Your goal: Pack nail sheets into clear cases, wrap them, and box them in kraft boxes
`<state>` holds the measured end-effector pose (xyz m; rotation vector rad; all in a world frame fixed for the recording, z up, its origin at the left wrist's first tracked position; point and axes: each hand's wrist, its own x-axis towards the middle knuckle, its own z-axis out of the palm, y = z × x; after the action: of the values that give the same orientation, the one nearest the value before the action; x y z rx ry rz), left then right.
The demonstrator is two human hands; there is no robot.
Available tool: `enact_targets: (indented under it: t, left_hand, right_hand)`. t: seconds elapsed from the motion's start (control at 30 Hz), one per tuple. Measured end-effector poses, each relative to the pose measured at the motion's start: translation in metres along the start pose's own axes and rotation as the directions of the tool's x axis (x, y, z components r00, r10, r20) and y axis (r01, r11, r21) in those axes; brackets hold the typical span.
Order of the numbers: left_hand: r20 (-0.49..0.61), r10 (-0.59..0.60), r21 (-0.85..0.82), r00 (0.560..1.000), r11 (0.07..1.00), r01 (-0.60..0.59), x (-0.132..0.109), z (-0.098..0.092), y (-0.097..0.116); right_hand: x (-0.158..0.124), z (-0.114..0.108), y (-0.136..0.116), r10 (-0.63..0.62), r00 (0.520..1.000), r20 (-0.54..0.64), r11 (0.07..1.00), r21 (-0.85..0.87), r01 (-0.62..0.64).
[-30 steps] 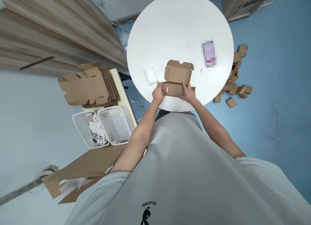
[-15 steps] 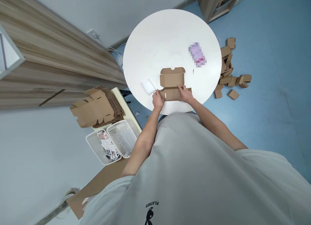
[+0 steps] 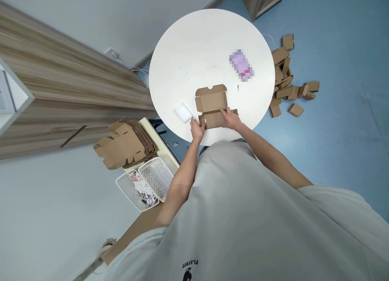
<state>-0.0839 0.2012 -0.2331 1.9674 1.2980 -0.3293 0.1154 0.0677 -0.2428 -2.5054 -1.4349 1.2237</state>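
Note:
A brown cardboard box [image 3: 212, 102] lies part-folded near the front edge of the round white table, its lid panel spread flat away from me. The near part has raised side walls. My left hand [image 3: 197, 129] pinches the left end of that near part. At the right end, my right hand [image 3: 231, 118] grips the wall, with fingers reaching over the inside. A small white packet [image 3: 183, 112] rests on the table just left of the box, close to my left fingertips.
A pixelated purple item [image 3: 241, 65] lies on the round table [image 3: 209, 34]. Small cardboard boxes [image 3: 282, 76] are heaped on the floor at right. At left, flat cardboard blanks [image 3: 124, 145] are stacked beside white plastic baskets [image 3: 136, 192], one holding printed cards.
The view has shifted slightly. Both hands remain on the box's two ends, with my left hand's fingers a little lower along its left wall. The lid panel still lies spread out.

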Motion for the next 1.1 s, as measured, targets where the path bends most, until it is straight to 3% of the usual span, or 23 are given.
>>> enact_targets:
  t: [0.1,0.23,0.53,0.7,0.77,0.87,0.97,1.03,1.1]
  left_hand:
    - [0.080,-0.124,-0.130,0.989,0.983,0.133,0.002,-0.003,0.007]
    - [0.099,-0.031,-0.206,0.995,0.977,0.051,-0.001,-0.002,0.015]
    - [0.039,-0.132,0.126,0.991,0.984,0.126,0.002,0.008,0.014]
    - [0.021,-0.119,0.186,0.993,0.976,0.113,0.001,0.011,0.018]
    - [0.020,-0.122,0.193,0.992,0.974,0.116,0.000,0.012,0.020]
    - [0.024,-0.142,0.184,0.990,0.974,0.135,-0.002,0.011,0.024]
    - [0.033,-0.159,0.167,0.987,0.974,0.152,-0.002,0.010,0.029]
    - [0.039,-0.163,0.175,0.986,0.973,0.153,-0.002,0.008,0.032]
    - [0.042,-0.167,0.188,0.985,0.970,0.156,-0.002,0.006,0.035]
  right_hand:
    - [-0.001,0.001,0.003,-0.010,1.000,0.004,0.999,0.037,0.010]
    - [0.000,0.004,0.008,-0.043,0.999,0.005,0.998,0.052,0.043]
    - [0.000,0.011,0.010,-0.099,0.995,0.026,0.995,0.000,0.099]
    - [-0.018,0.006,0.012,-0.112,0.993,-0.027,0.985,0.131,0.114]
    - [-0.031,0.005,0.020,-0.053,0.983,-0.174,0.972,0.216,0.091]
    - [-0.045,0.007,0.037,0.220,0.908,-0.358,0.934,0.346,-0.090]
    - [-0.049,0.012,0.050,0.404,0.885,-0.231,0.850,0.452,-0.270]
    - [-0.048,0.014,0.051,0.423,0.894,-0.145,0.830,0.459,-0.318]
    - [-0.049,0.014,0.045,0.419,0.896,-0.148,0.840,0.439,-0.320]
